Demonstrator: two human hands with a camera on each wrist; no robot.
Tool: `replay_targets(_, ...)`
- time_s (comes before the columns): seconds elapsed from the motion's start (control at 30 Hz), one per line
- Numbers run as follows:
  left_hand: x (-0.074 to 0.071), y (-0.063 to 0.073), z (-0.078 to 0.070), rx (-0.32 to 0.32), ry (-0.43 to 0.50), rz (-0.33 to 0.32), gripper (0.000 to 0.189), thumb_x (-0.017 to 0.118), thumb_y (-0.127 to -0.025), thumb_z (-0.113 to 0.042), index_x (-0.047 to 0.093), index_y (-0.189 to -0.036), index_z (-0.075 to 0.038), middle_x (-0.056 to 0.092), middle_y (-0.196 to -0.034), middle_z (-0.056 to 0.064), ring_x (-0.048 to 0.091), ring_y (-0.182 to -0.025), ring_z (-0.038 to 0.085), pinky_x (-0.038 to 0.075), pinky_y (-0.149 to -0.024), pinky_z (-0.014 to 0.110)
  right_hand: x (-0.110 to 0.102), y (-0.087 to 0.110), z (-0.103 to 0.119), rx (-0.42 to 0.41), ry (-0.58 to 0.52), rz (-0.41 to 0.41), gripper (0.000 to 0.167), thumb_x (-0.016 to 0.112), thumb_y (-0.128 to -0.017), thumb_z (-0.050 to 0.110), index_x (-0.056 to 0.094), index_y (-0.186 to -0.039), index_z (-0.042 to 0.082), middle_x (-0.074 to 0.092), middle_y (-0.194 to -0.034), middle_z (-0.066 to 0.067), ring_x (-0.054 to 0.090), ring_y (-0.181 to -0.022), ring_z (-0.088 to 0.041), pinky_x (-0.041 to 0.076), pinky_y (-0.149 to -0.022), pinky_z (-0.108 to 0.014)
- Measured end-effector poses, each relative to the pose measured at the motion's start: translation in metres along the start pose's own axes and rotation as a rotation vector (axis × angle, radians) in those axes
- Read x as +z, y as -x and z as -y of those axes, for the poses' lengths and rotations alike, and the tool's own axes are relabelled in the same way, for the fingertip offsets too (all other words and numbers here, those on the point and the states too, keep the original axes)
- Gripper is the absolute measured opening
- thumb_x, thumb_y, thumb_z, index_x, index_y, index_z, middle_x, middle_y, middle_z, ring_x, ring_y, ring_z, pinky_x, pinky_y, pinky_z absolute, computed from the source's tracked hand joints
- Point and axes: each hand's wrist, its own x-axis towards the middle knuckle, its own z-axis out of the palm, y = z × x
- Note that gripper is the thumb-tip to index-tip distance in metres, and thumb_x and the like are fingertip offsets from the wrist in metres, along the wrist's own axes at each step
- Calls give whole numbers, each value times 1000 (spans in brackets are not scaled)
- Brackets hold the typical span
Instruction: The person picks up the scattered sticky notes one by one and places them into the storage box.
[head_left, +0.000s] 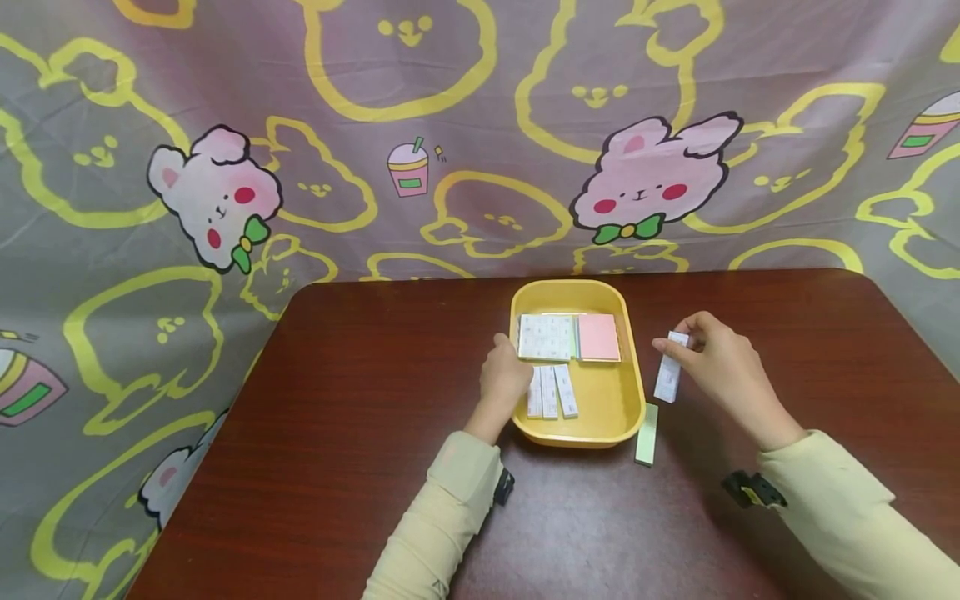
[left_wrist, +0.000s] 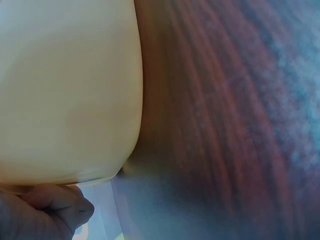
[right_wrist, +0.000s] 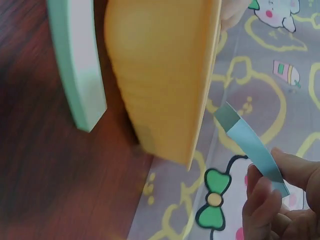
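A yellow plastic tray (head_left: 603,408) stands on the table. My left hand (head_left: 502,385) grips its left rim, fingers curled at the edge in the left wrist view. Beyond the tray's right side, my right hand (head_left: 726,371) pinches a narrow white printed sticky-note pad (head_left: 667,379) between thumb and fingers; its back looks bluish in the right wrist view. Inside the tray lie a wide printed pad (head_left: 545,337), a pink sticky-note pad (head_left: 598,337) and three narrow printed pads (head_left: 549,393). A light green strip pad (head_left: 647,437) rests on the table beside the tray's near right corner.
The dark reddish-brown wooden table (head_left: 360,417) extends to both sides of the tray. A patterned cloth (head_left: 480,150) with cartoon animals hangs along its back and sides. A dark wrist device (head_left: 753,489) sits at the right cuff.
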Motion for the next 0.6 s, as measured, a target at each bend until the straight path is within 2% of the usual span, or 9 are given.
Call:
replay_targets(0.37,-1,1,-1,-1,2,2,33,59,-84,-6,46,-114,-1,64,-90,16,61,-73,28,46,-60,37,17,-10,30,-16,-28,108,33,69,-87,26,53,-98,-1,57,-79,-13,50,-68,-22,37,-58,-28)
replay_targets(0.6,0,1,0,-8,3,5,33,59,-84,-6,46,-114,-1,64,-90,16,60,-73,28,46,-61,37,32,-18,36,60,-51,316,36,67,-89,24,50,-105,-3,55,-81,-13,54,-65,-18,45,-56,-24)
